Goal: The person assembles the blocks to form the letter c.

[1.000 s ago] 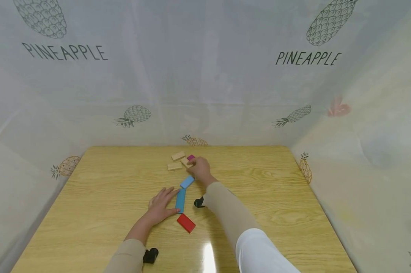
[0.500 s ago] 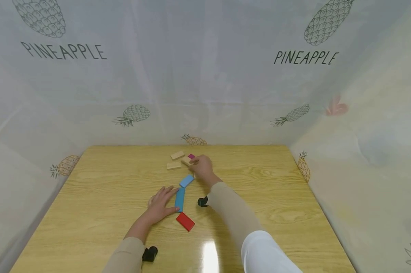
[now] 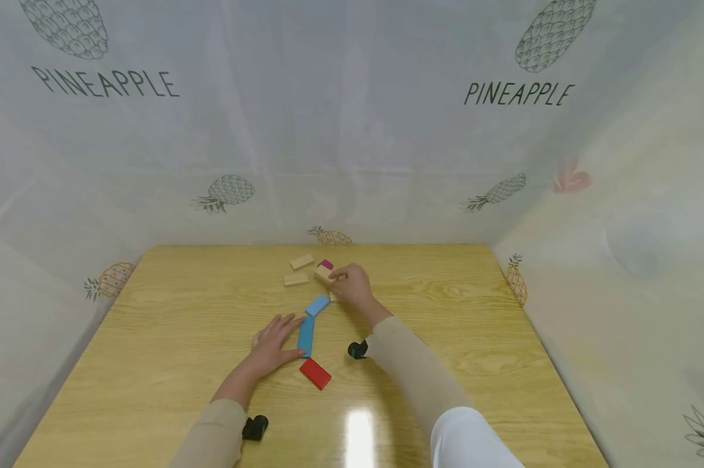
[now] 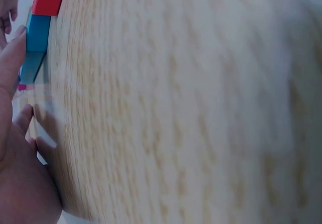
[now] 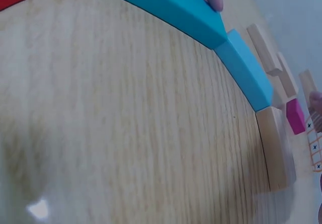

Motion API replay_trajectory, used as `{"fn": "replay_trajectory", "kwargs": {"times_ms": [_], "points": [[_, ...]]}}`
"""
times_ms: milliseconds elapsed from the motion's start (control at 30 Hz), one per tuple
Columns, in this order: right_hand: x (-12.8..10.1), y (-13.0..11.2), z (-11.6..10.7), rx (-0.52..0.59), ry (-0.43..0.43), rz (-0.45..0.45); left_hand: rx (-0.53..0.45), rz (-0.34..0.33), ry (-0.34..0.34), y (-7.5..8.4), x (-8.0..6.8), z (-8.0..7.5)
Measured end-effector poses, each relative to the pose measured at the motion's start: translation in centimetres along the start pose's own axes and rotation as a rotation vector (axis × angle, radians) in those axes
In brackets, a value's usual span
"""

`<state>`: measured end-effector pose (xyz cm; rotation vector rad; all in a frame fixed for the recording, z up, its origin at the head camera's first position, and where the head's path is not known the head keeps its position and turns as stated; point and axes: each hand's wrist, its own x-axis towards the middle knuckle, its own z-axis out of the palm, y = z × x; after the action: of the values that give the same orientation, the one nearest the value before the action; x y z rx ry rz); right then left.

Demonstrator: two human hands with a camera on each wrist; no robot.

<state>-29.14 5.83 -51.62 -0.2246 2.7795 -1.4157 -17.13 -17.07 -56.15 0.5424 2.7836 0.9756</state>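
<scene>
The table's (image 3: 123, 364) left edge lies well apart from the left hand (image 3: 268, 346), whose spread thumb and fingertips touch the blue block (image 3: 306, 337). The red block (image 3: 315, 374) and light-blue block (image 3: 317, 305) meet its ends. Farther out, a wooden block (image 3: 322, 273) is pinched by the right hand (image 3: 353, 286), well inside the right edge.

Head view bright, white glare streak low on the yellow wood-grain tabletop (image 3: 480, 364), soft shadow beside the beige fabric right sleeve (image 3: 416, 370), wrist views dimmer, bluish, grain bowed, left wrist view blurred toward right edge
</scene>
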Motion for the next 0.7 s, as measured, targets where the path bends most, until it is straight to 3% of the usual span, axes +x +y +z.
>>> {"fn": "replay_trajectory", "kwargs": {"times_ms": [433, 700], "points": [[-2.4, 1.2, -1.1, 0.040, -0.027, -0.036, 0.000, 0.004, -0.013, 0.1, 0.0, -0.2], [-3.7, 1.5, -1.7, -0.024, -0.029, -0.103, -0.006, 0.011, -0.010, 0.0, 0.0, -0.3]]}}
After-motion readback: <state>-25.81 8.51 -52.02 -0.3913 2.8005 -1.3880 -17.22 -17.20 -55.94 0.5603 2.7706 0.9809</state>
